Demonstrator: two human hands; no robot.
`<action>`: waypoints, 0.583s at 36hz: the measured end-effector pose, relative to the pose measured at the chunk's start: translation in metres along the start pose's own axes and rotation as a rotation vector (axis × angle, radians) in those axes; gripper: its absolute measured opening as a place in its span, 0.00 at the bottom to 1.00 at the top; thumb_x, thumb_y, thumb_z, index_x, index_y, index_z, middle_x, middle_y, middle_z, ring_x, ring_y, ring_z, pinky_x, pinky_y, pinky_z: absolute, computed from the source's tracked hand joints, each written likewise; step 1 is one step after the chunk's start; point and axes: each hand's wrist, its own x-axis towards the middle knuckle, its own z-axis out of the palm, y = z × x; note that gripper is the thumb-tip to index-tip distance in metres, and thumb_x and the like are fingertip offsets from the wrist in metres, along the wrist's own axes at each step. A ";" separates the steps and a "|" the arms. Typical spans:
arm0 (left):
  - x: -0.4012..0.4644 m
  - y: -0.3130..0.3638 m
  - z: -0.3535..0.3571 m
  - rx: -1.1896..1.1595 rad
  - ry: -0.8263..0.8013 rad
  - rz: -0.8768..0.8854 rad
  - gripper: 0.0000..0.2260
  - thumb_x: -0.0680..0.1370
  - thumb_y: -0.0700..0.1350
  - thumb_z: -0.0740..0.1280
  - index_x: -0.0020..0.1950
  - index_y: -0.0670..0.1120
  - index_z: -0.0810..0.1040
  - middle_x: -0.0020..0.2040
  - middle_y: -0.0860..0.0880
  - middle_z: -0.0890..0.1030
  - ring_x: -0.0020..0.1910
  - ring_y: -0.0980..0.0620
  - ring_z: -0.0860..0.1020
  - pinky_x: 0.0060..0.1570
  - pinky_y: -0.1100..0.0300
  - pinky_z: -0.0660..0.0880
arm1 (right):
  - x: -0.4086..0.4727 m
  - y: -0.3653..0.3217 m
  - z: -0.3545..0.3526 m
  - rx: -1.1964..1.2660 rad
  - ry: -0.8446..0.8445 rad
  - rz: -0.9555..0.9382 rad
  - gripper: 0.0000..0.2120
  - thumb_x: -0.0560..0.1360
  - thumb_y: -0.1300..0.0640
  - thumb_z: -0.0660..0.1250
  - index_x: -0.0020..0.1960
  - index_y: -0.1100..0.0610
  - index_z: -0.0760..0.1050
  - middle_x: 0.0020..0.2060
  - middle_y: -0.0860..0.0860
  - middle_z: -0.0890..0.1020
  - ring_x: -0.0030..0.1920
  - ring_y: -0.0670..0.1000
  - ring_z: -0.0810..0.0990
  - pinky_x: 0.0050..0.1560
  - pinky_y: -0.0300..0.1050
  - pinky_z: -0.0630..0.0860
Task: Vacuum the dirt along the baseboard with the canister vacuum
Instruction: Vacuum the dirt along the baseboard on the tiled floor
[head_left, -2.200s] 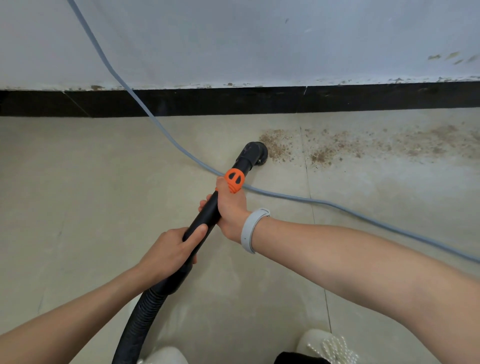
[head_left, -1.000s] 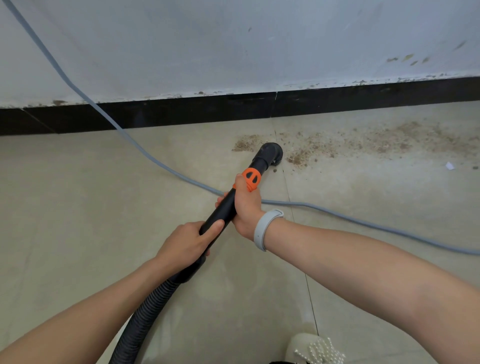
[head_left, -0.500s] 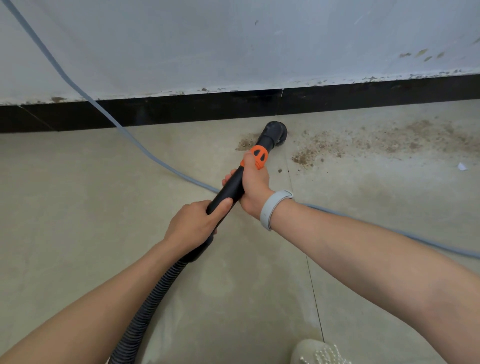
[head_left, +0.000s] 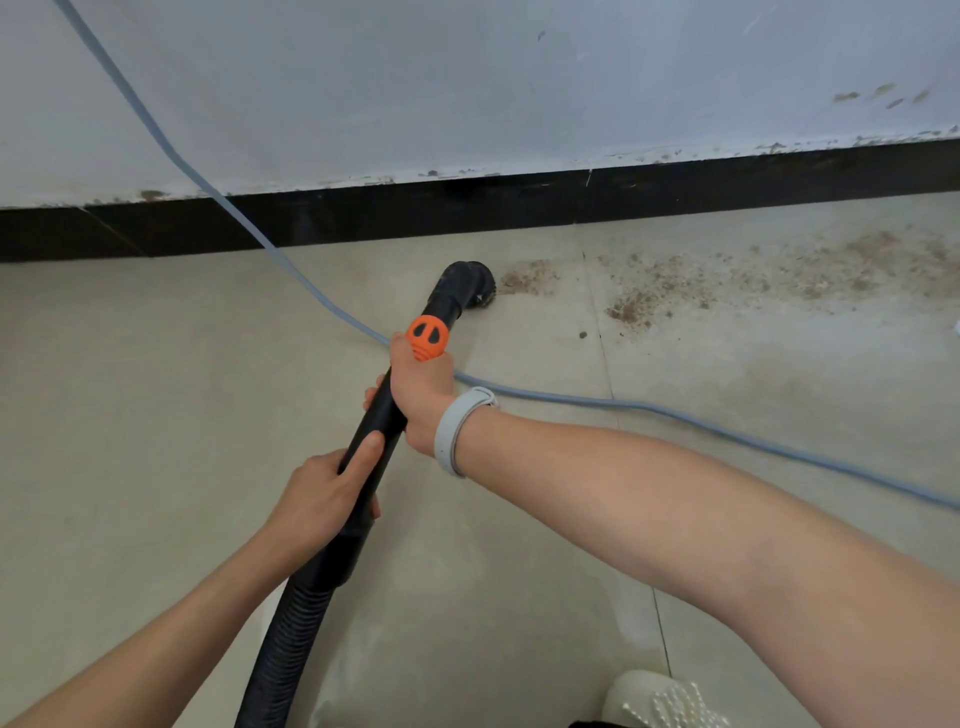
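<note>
Head view
My right hand: wrapped around the black vacuum wand, just behind the orange collar; a grey wristband sits on that wrist.
My left hand: gripping the same wand lower down, thumb laid along the top, just above where the ribbed hose begins.
Nozzle: beyond my right hand, down on the tiled floor, close to the black baseboard but apart from it.
Dirt: brown crumbs spread to the right of the nozzle along the baseboard, the nearest clump just beside the nozzle's edge.
Grey cord: runs down from the wall at upper left, passes under the wand near my right hand, then trails off right.
Shoe: pale, beaded, below my right forearm.
</note>
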 end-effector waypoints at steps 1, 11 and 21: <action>0.000 0.001 0.001 -0.011 -0.006 -0.003 0.29 0.81 0.58 0.55 0.35 0.37 0.79 0.27 0.49 0.81 0.26 0.56 0.79 0.34 0.63 0.71 | 0.000 0.000 -0.001 -0.005 0.004 -0.001 0.14 0.79 0.52 0.61 0.61 0.58 0.66 0.32 0.54 0.72 0.27 0.52 0.75 0.31 0.44 0.76; 0.007 0.014 0.012 -0.044 -0.066 0.012 0.30 0.82 0.59 0.54 0.34 0.38 0.79 0.28 0.47 0.82 0.28 0.53 0.79 0.36 0.61 0.72 | 0.004 -0.012 -0.016 -0.048 0.072 -0.014 0.21 0.79 0.49 0.61 0.67 0.60 0.65 0.34 0.54 0.74 0.29 0.52 0.77 0.39 0.48 0.80; 0.014 0.023 0.020 -0.041 -0.091 0.030 0.30 0.82 0.59 0.54 0.33 0.38 0.79 0.28 0.46 0.82 0.28 0.54 0.80 0.30 0.68 0.71 | 0.006 -0.020 -0.028 -0.041 0.120 -0.019 0.22 0.79 0.48 0.61 0.68 0.59 0.64 0.43 0.55 0.76 0.30 0.51 0.78 0.36 0.46 0.79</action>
